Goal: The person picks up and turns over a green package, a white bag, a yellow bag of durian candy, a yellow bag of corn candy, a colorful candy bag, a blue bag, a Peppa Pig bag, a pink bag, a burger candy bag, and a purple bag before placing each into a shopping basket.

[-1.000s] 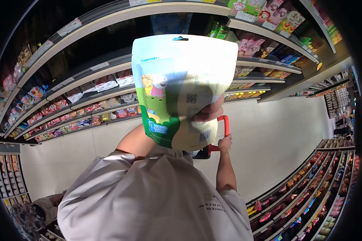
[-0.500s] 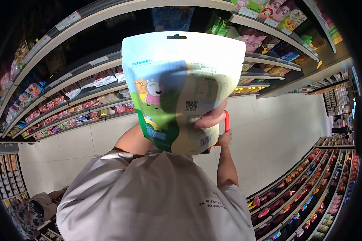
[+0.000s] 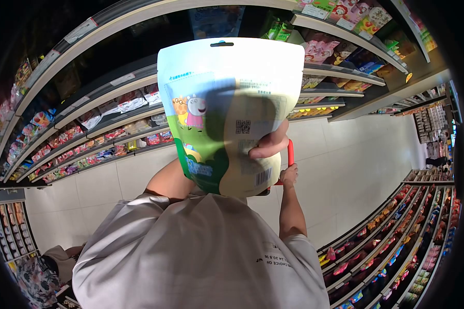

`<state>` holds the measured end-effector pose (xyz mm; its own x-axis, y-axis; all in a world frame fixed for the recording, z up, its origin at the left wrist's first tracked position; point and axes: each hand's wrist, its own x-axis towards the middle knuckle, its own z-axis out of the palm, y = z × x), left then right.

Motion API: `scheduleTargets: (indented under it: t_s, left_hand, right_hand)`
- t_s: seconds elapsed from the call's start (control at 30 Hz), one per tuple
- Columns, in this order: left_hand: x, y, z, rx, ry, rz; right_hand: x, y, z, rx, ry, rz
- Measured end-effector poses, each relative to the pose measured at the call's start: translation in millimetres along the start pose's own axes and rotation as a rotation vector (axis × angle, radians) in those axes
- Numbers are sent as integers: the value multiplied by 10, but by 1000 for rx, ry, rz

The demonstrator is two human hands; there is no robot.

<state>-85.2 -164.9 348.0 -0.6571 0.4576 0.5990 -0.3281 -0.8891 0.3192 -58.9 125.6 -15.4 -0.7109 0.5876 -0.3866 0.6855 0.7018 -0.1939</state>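
A stand-up snack pouch (image 3: 201,141) faces me with its printed back, showing cartoon animals, a QR code and a barcode. My left arm passes behind it. Fingers of my left hand (image 3: 271,143) wrap round the pouch's right edge and press on its front; the rest of that hand is hidden. To the right and lower, my right hand (image 3: 289,174) is closed round a red handle (image 3: 291,153). The pouch hides most of what the handle belongs to, so I cannot tell whether it is a basket or a cart.
Curved-looking shelves (image 3: 87,110) of packaged sweets run ahead and to the left. More stocked shelves (image 3: 397,247) stand at the lower right. Pale floor tiles (image 3: 355,170) lie between them. Another person (image 3: 41,273) is at the lower left.
The pouch has shifted slightly left and turned a little, with the left fingers moving along with it. The right hand stays on the red handle, nearly still.
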Motion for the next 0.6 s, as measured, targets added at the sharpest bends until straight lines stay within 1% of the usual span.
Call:
scheduleTargets:
  t_s: [0.47, 0.53, 0.6]
  left_hand:
    - [80, -54, -2, 137, -24, 66]
    - [74, -34, -151, 98, -154, -41]
    - [75, -3, -172, 123, -145, -63]
  right_hand:
    - [5, -1, 3, 22, 17, 1]
    - [2, 1, -1, 8, 22, -11]
    - [-10, -6, -9, 2, 27, -13]
